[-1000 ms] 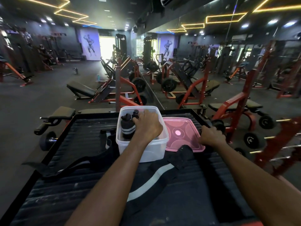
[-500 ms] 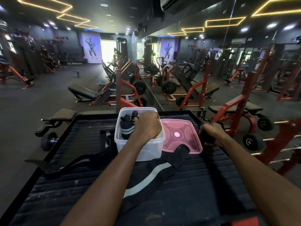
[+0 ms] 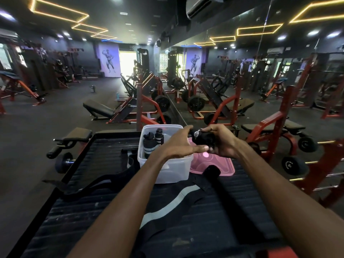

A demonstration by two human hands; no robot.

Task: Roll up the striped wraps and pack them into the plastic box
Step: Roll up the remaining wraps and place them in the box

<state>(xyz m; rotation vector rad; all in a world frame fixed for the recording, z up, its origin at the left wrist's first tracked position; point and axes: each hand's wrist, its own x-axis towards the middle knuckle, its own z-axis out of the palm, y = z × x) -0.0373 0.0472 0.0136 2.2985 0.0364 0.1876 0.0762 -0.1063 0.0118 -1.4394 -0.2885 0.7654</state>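
A clear plastic box (image 3: 178,170) stands on the black ribbed platform (image 3: 104,164). Two rolled black wraps with white stripes (image 3: 151,143) stand upright in its left half. My right hand (image 3: 221,142) grips a rolled black wrap (image 3: 202,138) in the air above the pink lid (image 3: 217,164). My left hand (image 3: 178,144) hovers over the box's right side, fingers stretched toward that roll and touching it. An unrolled black wrap with a white stripe (image 3: 167,203) lies across the platform in front of the box.
Another loose black strap (image 3: 89,185) trails to the left of the box. A weight bar with padded handle (image 3: 63,146) sits beyond the platform's left edge. Red gym machines (image 3: 275,131) stand to the right and behind.
My left hand has lifted out of the box and moved right. My right hand has risen from the platform's right edge with a rolled wrap and come to meet it.
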